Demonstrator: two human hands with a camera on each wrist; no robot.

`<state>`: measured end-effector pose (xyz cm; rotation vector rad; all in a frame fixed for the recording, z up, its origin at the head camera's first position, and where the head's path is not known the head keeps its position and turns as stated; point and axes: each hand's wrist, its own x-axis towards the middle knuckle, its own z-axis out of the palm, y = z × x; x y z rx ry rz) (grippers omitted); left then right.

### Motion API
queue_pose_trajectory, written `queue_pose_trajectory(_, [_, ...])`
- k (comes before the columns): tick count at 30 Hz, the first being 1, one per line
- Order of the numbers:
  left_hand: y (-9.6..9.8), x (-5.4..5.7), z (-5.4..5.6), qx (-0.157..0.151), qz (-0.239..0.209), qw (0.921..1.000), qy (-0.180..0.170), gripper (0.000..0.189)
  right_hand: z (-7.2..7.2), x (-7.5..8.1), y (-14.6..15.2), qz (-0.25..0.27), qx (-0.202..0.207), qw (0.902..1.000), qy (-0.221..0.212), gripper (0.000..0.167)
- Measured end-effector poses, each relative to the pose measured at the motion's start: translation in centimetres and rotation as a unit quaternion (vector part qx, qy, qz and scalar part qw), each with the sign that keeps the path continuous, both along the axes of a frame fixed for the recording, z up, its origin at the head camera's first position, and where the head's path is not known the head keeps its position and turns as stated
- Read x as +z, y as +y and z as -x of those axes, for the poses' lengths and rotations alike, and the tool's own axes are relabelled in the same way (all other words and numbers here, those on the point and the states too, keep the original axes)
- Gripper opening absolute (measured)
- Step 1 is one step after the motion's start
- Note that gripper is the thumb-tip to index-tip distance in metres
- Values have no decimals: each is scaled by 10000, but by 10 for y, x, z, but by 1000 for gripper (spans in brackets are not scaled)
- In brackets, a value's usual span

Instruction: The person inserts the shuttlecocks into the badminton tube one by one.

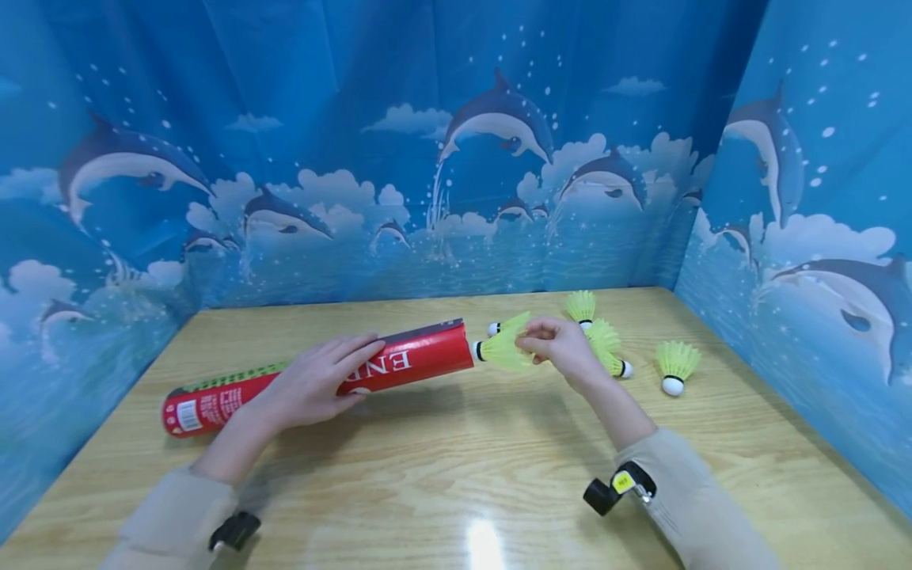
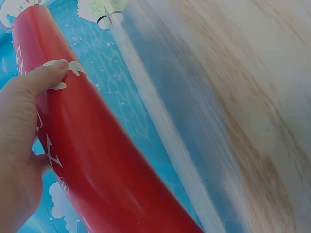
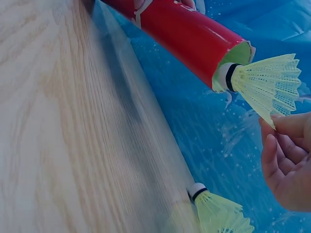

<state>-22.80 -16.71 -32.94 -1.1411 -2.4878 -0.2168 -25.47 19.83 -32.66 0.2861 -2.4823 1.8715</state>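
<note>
My left hand (image 1: pixel 324 380) grips a long red shuttlecock tube (image 1: pixel 427 354) around its middle, thumb across the side facing me. The tube slants, its open end raised toward the right and its far left end low near the table. Between thumb and fingertips, my right hand (image 1: pixel 563 348) pinches the skirt edge of a yellow shuttlecock (image 3: pixel 269 82). In the right wrist view, that shuttlecock's white cork with a black band overlaps the tube's open mouth. The left wrist view shows the left thumb (image 2: pixel 51 77) lying over the red tube (image 2: pixel 102 145).
Several yellow shuttlecocks lie behind and beside the right hand, among them one (image 1: pixel 580 306) at the back and one (image 1: pixel 677 366) standing apart on the right. The wooden table (image 1: pixel 456 459) ends at a blue dolphin-print curtain (image 1: pixel 356 198).
</note>
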Motion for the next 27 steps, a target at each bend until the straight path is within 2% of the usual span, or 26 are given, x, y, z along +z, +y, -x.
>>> queue_pose_trajectory(4, [-1,0,0,-20,-26,10000,20,88,2,0,-13,302,43,9995,97,16])
queue_pose_trajectory(10, [-1,0,0,-99,-42,9999,101,88,4,-3,-31,406,40,9991,153,17])
queue_pose_trajectory(19, [-3,1,-1,-154,-58,9997,175,88,4,-7,-38,-66,-144,9999,5,21])
queue_pose_trajectory(23, [-2,0,-1,-192,-63,9996,217,88,4,-8,-37,-240,-142,9996,69,24])
queue_pose_trajectory(27, [-2,0,-2,-253,-81,9993,267,88,4,-10,-38,-289,-209,9993,142,20])
